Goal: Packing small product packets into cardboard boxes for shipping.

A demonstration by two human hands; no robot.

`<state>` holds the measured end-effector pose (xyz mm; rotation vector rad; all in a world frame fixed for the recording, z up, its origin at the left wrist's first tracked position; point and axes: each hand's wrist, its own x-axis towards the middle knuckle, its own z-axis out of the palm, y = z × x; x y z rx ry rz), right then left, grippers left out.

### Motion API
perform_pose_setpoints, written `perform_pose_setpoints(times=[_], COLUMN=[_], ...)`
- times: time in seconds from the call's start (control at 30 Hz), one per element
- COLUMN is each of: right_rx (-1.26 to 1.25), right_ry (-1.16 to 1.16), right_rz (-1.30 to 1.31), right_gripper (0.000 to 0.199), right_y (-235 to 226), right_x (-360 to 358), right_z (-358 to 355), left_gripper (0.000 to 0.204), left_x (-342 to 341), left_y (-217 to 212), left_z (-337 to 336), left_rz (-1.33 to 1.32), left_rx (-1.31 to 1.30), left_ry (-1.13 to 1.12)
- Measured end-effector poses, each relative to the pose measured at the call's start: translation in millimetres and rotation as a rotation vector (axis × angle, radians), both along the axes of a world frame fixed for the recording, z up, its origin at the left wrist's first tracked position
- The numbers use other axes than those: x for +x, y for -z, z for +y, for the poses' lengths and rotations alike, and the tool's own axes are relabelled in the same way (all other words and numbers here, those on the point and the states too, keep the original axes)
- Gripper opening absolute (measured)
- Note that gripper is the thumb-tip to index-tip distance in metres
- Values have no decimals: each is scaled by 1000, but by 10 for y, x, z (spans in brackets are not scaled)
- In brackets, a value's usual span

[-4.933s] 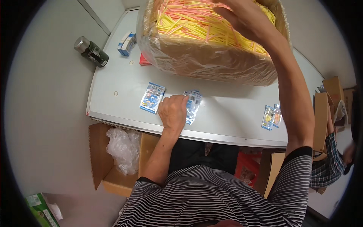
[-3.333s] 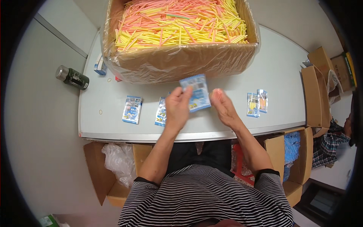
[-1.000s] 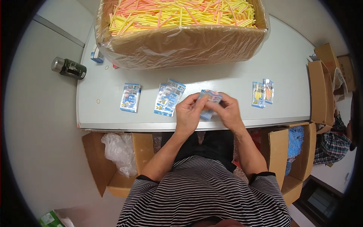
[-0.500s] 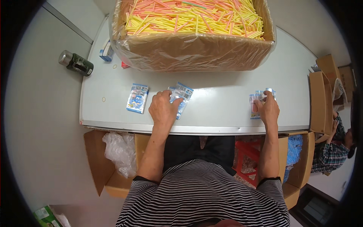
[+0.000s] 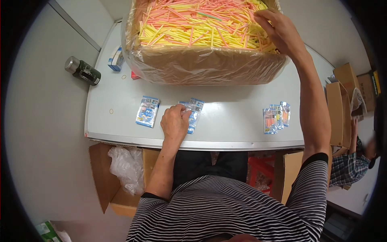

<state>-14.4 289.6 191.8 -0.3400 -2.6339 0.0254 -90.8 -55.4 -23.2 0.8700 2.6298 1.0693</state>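
My left hand (image 5: 175, 123) rests on the table, its thumb and fingers closed on clear packets (image 5: 196, 108) with blue-and-white print; it covers part of them. My right hand (image 5: 281, 33) reaches over the right end of a large box of pink and yellow sticks (image 5: 201, 28). Its fingers are bent and apart above the sticks, and nothing shows between them. At the table's right lie several overlapping packets (image 5: 270, 122) with pink and yellow pieces visible inside. Left of my left hand lies a pile of similar packets (image 5: 148, 111).
Plastic film lines the cardboard box (image 5: 205, 66) at the back of the table. A dark green flask (image 5: 84, 71) and a small blue-and-white box (image 5: 116, 59) are at the far left. Open cartons (image 5: 100, 173) stand below the table edge. At the right sits another person (image 5: 350, 167).
My right hand has left the packets on the right and moved up and away to the stick box. My left hand stays at its packets. The view has shifted slightly.
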Motion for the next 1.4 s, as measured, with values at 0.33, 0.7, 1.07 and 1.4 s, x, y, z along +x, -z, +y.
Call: perform_pose_setpoints(times=[0.33, 0.7, 1.07, 1.4], right_rx=[161, 280, 97, -126], right_ry=[131, 118, 30, -98], right_rz=[-335, -422, -178, 125], right_gripper=[26, 29, 24, 19], right_y=[-227, -223, 2, -100], right_x=[-674, -924, -844, -827], right_z=[-103, -30, 319, 318], left_gripper=[15, 16, 12, 11], left_x=[-13, 4, 49, 176], left_y=[48, 12, -206, -318], left_z=[-29, -89, -225, -216], left_rz=[24, -66, -6, -186], left_rx=[-1, 214, 413, 532], left_ry=[-7, -11, -1, -20])
